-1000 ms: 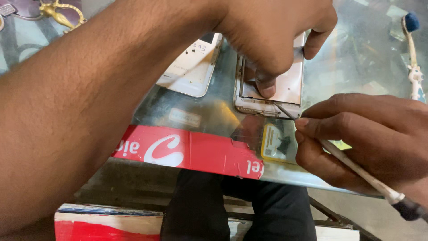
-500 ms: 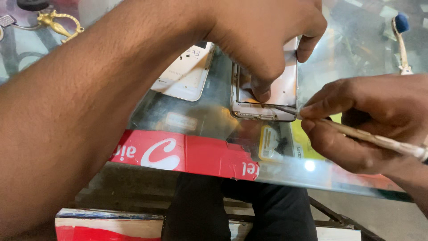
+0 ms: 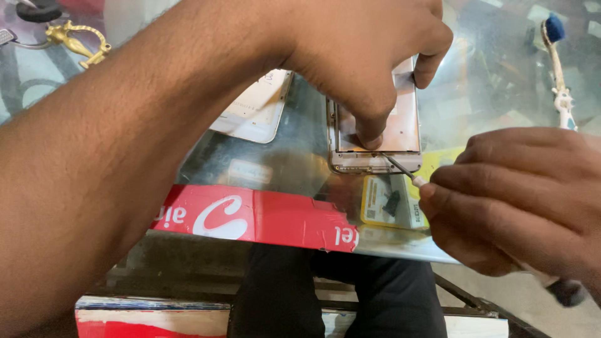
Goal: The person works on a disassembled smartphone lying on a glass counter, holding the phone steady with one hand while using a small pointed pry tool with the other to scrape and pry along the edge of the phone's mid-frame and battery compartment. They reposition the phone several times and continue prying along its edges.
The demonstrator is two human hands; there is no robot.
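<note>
While the left hand is pressed fingers-down on an opened phone frame lying on the glass worktop, a thin screwdriver is gripped by the right hand, its tip set at the frame's lower edge. A white back cover is seen just left of the frame. Red tape is noted along the worktop's near edge, a toothbrush far right.

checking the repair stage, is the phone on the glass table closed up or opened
Opened: the phone frame lies flat, its inside bare, the left hand pressing it, the right hand working a thin screwdriver at its lower edge.
</note>
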